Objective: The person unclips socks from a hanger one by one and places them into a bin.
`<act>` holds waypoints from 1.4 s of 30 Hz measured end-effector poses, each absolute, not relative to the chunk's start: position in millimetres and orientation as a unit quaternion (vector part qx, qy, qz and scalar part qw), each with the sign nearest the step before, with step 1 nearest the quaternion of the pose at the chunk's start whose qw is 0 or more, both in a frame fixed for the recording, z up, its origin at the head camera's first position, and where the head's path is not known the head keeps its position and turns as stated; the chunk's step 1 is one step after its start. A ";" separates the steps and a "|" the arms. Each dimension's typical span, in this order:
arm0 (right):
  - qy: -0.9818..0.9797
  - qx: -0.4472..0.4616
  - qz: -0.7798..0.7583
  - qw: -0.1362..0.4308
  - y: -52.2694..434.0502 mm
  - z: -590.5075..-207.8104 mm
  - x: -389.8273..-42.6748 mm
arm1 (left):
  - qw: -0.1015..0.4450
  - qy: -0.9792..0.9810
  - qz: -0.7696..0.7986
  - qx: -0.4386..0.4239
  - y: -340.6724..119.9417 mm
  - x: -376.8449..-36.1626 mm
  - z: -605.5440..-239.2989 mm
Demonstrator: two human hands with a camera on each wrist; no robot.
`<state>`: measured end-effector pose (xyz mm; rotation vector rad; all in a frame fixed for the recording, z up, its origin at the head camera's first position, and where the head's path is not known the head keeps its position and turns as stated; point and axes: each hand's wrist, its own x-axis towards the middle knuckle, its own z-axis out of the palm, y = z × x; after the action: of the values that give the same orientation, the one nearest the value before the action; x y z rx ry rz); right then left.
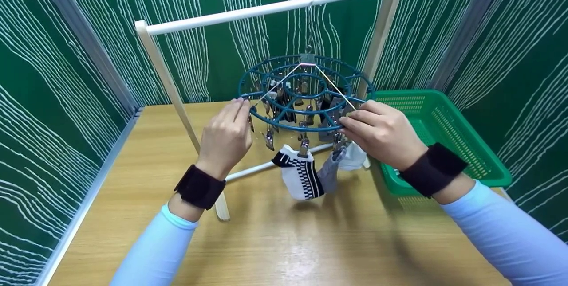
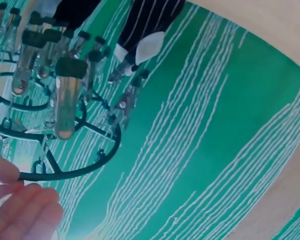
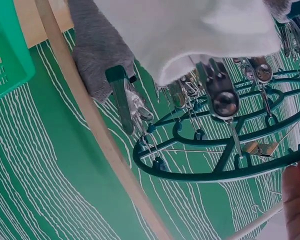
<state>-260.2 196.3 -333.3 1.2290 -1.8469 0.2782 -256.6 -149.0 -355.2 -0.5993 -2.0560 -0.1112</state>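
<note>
Head view, hanger: the round teal clip hanger (image 1: pixel 306 93) hangs by its hook from the white rail (image 1: pixel 266 9) of a wooden rack standing on the worktop (image 1: pixel 284 233).
Head view, hands: the left hand (image 1: pixel 226 137) pinches the hanger's outer ring at 9 o'clock, wrist bent up, forearm rising from 7 o'clock. The right hand (image 1: pixel 381 133) grips the ring at 3 o'clock with curled fingers, forearm coming in from 5 o'clock. Both wear dark wrist bands over pale blue sleeves.
Head view, laundry: a black-and-white patterned sock (image 1: pixel 299 175), a grey sock (image 1: pixel 330 170) and a white sock (image 1: pixel 355 155) dangle from clips at the ring's near edge, about 5 to 6 o'clock.
Head view, basket: a green basket (image 1: pixel 457 139) sits on the worktop at 3 o'clock of the rack.
Left wrist view: thumb and fingers (image 2: pixel 25 210) close on the dark ring (image 2: pixel 85 167) at 8 o'clock; metal clips (image 2: pixel 67 100) hang above it.
Right wrist view: only a fingertip (image 3: pixel 295 192) shows at 4 o'clock, touching the ring (image 3: pixel 215 172); the full grasp cannot be told here. The grey sock (image 3: pixel 97 55) and the white sock (image 3: pixel 200 30) sit in clips.
Risk: an uneven pull by the two hands could tilt the hanger, swing the socks, or unhook it from the rail; a knocked clip could drop a sock.
</note>
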 end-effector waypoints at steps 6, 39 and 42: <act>-0.739 0.499 0.115 0.437 193.9 -332.6 -260.7 | 0.504 -0.823 -0.075 -0.251 -142.8 -245.5 -354.0; -0.753 0.485 0.105 0.433 191.3 -328.0 -257.9 | 0.019 -0.851 -0.437 -0.290 -91.5 -239.4 -356.4; -0.757 0.482 0.098 0.430 191.8 -328.0 -257.4 | 0.006 -0.849 -0.442 -0.290 -91.1 -240.4 -356.1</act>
<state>-257.4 191.8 -328.0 1.2032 -1.8892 0.2447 -240.4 -91.1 -356.1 -0.9077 -2.6574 -1.3836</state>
